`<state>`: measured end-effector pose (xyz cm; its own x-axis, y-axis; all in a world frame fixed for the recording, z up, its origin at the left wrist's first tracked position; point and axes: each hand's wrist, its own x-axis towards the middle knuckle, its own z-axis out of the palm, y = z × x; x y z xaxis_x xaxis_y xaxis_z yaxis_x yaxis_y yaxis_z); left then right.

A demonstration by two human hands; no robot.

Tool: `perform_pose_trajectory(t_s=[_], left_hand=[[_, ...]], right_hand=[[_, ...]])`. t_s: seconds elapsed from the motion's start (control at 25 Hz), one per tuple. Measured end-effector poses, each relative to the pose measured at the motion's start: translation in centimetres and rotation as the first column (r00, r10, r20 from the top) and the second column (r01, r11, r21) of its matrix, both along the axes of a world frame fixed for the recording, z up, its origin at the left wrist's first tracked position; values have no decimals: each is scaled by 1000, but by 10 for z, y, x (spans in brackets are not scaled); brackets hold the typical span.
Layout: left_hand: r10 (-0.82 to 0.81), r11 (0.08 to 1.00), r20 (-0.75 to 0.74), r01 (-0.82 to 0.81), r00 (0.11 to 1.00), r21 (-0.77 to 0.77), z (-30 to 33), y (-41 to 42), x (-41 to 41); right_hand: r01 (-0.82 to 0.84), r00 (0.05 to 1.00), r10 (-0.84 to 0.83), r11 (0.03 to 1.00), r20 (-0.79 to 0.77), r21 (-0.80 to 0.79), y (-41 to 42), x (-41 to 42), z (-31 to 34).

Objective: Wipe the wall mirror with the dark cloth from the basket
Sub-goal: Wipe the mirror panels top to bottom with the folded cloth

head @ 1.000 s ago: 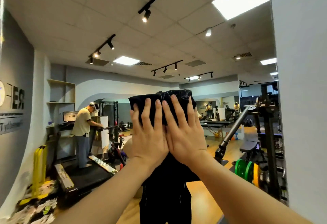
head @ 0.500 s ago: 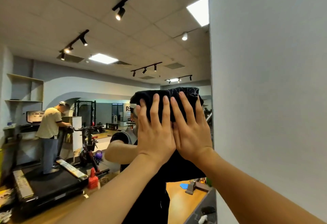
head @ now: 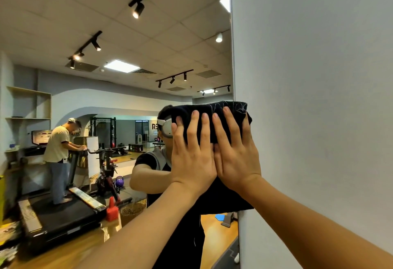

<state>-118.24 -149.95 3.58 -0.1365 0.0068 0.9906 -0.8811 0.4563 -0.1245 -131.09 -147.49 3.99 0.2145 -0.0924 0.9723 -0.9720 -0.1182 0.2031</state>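
Head view shows the left hand (head: 192, 158) and right hand (head: 235, 154) side by side, fingers straight, flat on the dark cloth (head: 210, 109) against the wall mirror (head: 119, 120) at its right edge. The cloth looks soft and light, likely to bunch; flat palms spread across its middle should suit it, and the glass calls for even, moderate pressure.

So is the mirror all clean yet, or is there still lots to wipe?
Done: the dark cloth is up on the wall mirror. In hand: the left hand and right hand press it flat at the mirror's right edge, beside the white wall. Left: I can't tell which glass is clean, so maybe plenty.
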Motion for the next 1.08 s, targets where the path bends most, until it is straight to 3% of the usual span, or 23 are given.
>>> perform_pose_trajectory(t_s=[0.68, 1.08], left_hand=[[-36, 999, 97, 34, 995, 28, -112, -1, 15], [37, 998, 175, -44, 984, 33, -121, 2, 56]], right_hand=[[-1, 1000, 3, 995, -27, 95, 8, 8, -111], [96, 992, -116, 952, 51, 291, 11, 53, -122]])
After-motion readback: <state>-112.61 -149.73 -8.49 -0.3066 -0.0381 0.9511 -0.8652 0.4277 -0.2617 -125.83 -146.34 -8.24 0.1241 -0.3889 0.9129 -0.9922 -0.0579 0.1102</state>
